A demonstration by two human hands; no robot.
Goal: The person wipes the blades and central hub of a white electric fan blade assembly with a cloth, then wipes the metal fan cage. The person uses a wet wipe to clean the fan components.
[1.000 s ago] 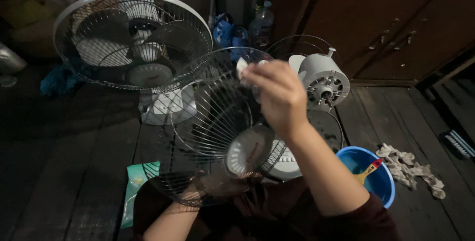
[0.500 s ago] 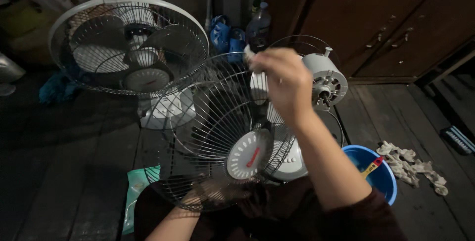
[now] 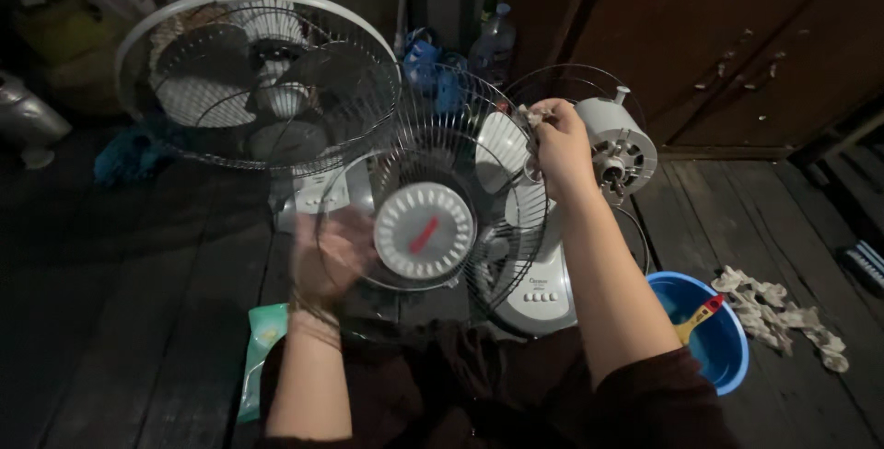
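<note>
Fingers of the right hand (image 3: 560, 140) pinched together on a small pale rag (image 3: 532, 117), pressed to the upper right rim of the round wire fan guard with white centre cap (image 3: 425, 228). Left hand (image 3: 324, 260) blurred, fingers spread, cupping the guard's lower left edge. Guard held upright above the person's lap, over the dark plank floor (image 3: 138, 320). Behind it, a stripped white fan motor on its base (image 3: 615, 147). Far left, a whole white fan (image 3: 258, 71). Right: blue plastic basin (image 3: 714, 329), crumpled pale cloth (image 3: 778, 311).
</note>
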